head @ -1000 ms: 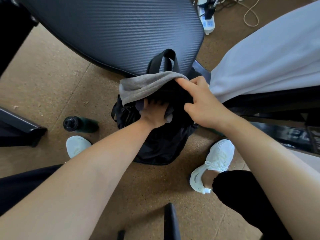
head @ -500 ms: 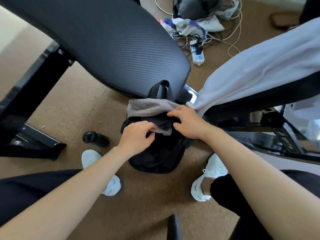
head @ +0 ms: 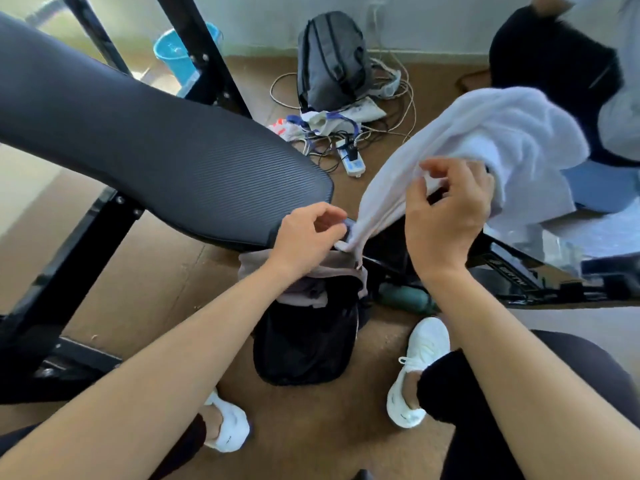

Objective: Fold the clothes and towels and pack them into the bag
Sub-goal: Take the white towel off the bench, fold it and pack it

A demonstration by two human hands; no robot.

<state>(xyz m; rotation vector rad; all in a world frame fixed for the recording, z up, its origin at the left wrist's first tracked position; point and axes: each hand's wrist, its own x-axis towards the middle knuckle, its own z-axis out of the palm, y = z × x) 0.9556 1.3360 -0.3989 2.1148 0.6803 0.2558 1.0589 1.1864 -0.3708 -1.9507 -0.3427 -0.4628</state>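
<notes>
A black bag (head: 304, 344) stands on the floor between my feet, with a grey cloth (head: 341, 263) bunched in its open top. A white towel (head: 485, 133) hangs down from the right, its lower corner reaching just above the bag. My left hand (head: 306, 237) is curled at that lower corner and pinches it. Higher up, my right hand (head: 446, 209) pinches the towel's edge between thumb and fingers. Both hands are above the bag, not in it.
A black ribbed padded seat (head: 156, 147) on a black frame (head: 69, 265) overhangs the bag from the left. A green bottle (head: 405, 299) lies right of the bag. Behind are a grey backpack (head: 332, 60), a power strip with cables (head: 353, 161), a blue bucket (head: 173, 50). A person's head (head: 554, 60) is top right.
Both hands left the grey cloth in the bag's mouth and rose to the white towel, taking hold of its corner and edge. The view tilted upward.
</notes>
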